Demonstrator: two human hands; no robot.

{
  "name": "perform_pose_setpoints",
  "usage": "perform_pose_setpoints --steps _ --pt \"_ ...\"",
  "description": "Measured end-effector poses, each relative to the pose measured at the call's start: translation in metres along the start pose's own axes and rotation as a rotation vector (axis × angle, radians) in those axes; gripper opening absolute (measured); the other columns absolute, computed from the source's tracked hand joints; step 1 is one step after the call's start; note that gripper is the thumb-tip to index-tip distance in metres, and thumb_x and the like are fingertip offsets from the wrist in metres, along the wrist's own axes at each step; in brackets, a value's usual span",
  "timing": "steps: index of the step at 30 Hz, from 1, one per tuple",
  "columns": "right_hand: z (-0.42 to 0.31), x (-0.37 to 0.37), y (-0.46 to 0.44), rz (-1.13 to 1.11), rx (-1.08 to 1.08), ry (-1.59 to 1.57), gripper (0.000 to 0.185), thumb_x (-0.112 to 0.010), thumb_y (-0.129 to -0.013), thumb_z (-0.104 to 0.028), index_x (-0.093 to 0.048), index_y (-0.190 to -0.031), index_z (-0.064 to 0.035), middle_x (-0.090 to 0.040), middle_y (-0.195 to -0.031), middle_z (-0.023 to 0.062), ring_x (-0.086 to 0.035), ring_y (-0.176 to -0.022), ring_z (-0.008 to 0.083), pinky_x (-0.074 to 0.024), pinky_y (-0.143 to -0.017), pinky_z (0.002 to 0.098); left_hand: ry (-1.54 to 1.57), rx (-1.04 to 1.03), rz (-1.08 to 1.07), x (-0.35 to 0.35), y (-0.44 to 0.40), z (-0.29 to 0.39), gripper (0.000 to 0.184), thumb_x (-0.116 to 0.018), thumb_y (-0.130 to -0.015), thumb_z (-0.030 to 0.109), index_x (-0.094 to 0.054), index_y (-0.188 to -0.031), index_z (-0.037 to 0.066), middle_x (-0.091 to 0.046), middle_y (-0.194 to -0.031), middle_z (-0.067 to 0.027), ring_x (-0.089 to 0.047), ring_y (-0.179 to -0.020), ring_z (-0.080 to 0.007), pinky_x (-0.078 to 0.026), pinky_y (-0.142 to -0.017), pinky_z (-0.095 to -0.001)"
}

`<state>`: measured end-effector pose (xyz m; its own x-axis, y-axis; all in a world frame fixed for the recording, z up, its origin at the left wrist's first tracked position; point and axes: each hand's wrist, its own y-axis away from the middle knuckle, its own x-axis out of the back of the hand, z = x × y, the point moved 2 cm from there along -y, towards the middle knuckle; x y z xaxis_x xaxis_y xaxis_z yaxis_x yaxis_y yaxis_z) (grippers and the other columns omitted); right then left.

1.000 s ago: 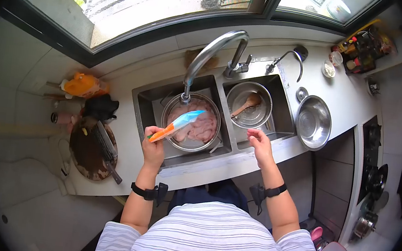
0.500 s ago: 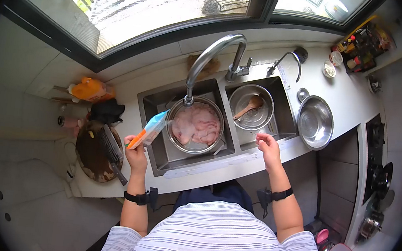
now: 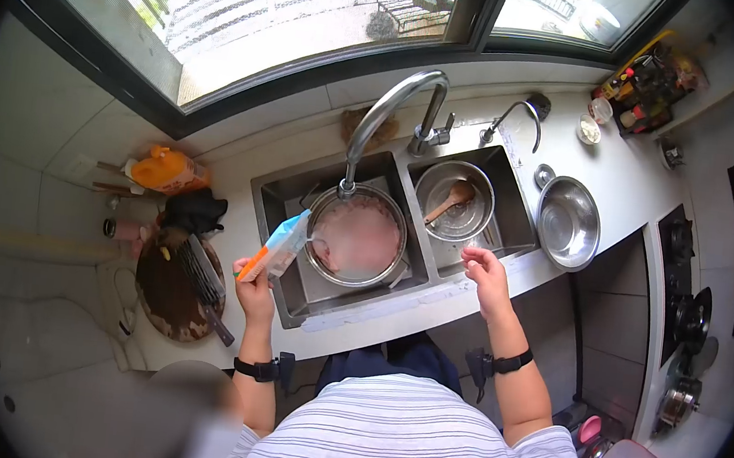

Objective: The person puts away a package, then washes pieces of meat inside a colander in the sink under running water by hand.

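My left hand (image 3: pixel 256 296) is closed round the lower end of a blue, white and orange bag (image 3: pixel 277 248), tilted at the left sink's near-left corner. To its right, raw pink meat (image 3: pixel 358 232) lies in a metal pot (image 3: pixel 313 264) in the left basin, under the tall faucet (image 3: pixel 386 106); the meat's surface looks hazy. Above the right basin's front edge is my right hand (image 3: pixel 487 277), fingers curled and apart, holding nothing. Beyond it a metal bowl (image 3: pixel 483 180) in that basin holds a wooden spoon (image 3: pixel 454 199).
A round cutting board (image 3: pixel 159 292) with a cleaver (image 3: pixel 203 276) lies left, near an orange bottle (image 3: pixel 172 173). An empty metal bowl (image 3: pixel 569 223) stands right of the sink. Stove knobs and burners (image 3: pixel 685 307) are far right. A blurred shape is at the lower left.
The bag has swung from over the pot to its left side and now stands steeper. The meat has turned hazy, and a blurred shape has appeared at the lower left.
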<state>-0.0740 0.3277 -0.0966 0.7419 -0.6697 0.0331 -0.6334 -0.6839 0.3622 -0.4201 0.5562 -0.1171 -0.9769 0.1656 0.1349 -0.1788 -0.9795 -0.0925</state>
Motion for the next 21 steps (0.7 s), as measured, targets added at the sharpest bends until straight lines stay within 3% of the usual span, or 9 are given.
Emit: perform_pose_setpoints --steps 6,9,10,12,13,15,16,19,21 --pt "-0.004 0.008 0.027 0.064 -0.016 -0.065 0.024 -0.051 -0.083 -0.011 -0.054 -0.107 -0.0043 -0.058 -0.104 0.0057 -0.054 -0.094 0.014 -0.0424 -0.08 0.0276 0.322 0.176 -0.027 0.0 0.005 0.006 0.03 -0.048 -0.088 0.007 -0.041 -0.118 0.006 -0.054 -0.106 -0.0072 -0.054 -0.084 -0.0122 -0.042 -0.053 -0.0218" --pt "-0.017 0.018 0.041 0.076 -0.018 -0.109 0.024 -0.05 -0.082 -0.004 -0.055 -0.105 -0.0007 -0.059 -0.099 0.0066 -0.054 -0.091 0.0126 -0.0425 -0.079 0.0242 0.894 0.406 -0.163 -0.004 0.012 0.023 0.027 -0.046 -0.09 0.017 -0.05 -0.116 0.011 -0.057 -0.11 -0.0065 -0.054 -0.096 -0.0195 -0.044 -0.061 -0.0265" --pt "-0.02 0.021 0.044 0.056 -0.012 -0.12 0.024 -0.05 -0.082 -0.004 -0.055 -0.105 -0.0006 -0.059 -0.098 0.0065 -0.054 -0.091 0.0125 -0.0424 -0.079 0.0239 0.897 0.372 -0.162 -0.009 0.016 0.031 0.027 -0.046 -0.09 0.017 -0.05 -0.116 0.011 -0.057 -0.11 -0.0065 -0.054 -0.096 -0.0195 -0.044 -0.061 -0.0265" --pt "-0.025 0.033 0.047 0.034 0.012 -0.13 0.023 -0.049 -0.082 -0.002 -0.055 -0.105 -0.0006 -0.059 -0.098 0.0064 -0.055 -0.091 0.0127 -0.0428 -0.081 0.0247 1.349 0.605 -0.201 -0.04 0.031 0.045 0.031 -0.046 -0.09 0.026 -0.048 -0.118 0.012 -0.056 -0.11 -0.0033 -0.055 -0.094 -0.0186 -0.045 -0.065 -0.0291" --pt "-0.027 0.036 0.048 0.004 0.074 -0.129 0.024 -0.049 -0.082 -0.001 -0.055 -0.105 -0.0005 -0.058 -0.098 0.0064 -0.054 -0.091 0.0126 -0.0429 -0.082 0.0249 1.352 0.576 -0.223 -0.053 0.037 0.053 0.031 -0.046 -0.09 0.026 -0.048 -0.118 0.012 -0.056 -0.11 -0.0033 -0.055 -0.094 -0.0186 -0.045 -0.065 -0.0291" --pt "-0.03 0.049 0.054 -0.053 0.177 -0.107 0.026 -0.049 -0.082 -0.001 -0.054 -0.108 -0.0006 -0.058 -0.098 0.0063 -0.053 -0.092 0.0122 -0.0429 -0.083 0.025 1.448 0.634 -0.492 -0.096 0.056 0.07 0.03 -0.047 -0.088 0.032 -0.053 -0.115 0.019 -0.059 -0.11 -0.0005 -0.053 -0.103 -0.0182 -0.044 -0.074 -0.036" --pt "-0.047 0.053 0.065 -0.138 0.213 -0.076 0.028 -0.05 -0.082 -0.003 -0.053 -0.11 -0.0019 -0.057 -0.1 0.0065 -0.053 -0.093 0.0126 -0.043 -0.083 0.0253 1.509 0.547 -0.612 -0.125 0.067 0.078 0.034 -0.048 -0.088 0.037 -0.054 -0.114 0.017 -0.059 -0.108 -0.0016 -0.054 -0.101 -0.0182 -0.041 -0.082 -0.0359" --pt "-0.075 0.084 0.094 -0.317 0.375 0.1 0.039 -0.056 -0.085 -0.017 -0.047 -0.121 -0.0061 -0.055 -0.108 0.0079 -0.051 -0.099 0.0159 -0.0407 -0.088 0.0298 1.441 0.593 -0.815 -0.22 0.11 0.105 0.038 -0.046 -0.088 0.04 -0.054 -0.115 0.014 -0.059 -0.108 -0.0034 -0.054 -0.101 -0.0203 -0.04 -0.086 -0.0365" --pt "-0.094 0.121 0.117 -0.266 0.533 0.214 0.049 -0.059 -0.084 -0.03 -0.045 -0.124 -0.0066 -0.055 -0.107 0.0087 -0.053 -0.093 0.0159 -0.0451 -0.079 0.0288 1.368 0.653 -0.809 -0.282 0.156 0.157 0.042 -0.044 -0.089 0.041 -0.05 -0.119 0.012 -0.056 -0.113 -0.0059 -0.052 -0.104 -0.0224 -0.04 -0.088 -0.0385"
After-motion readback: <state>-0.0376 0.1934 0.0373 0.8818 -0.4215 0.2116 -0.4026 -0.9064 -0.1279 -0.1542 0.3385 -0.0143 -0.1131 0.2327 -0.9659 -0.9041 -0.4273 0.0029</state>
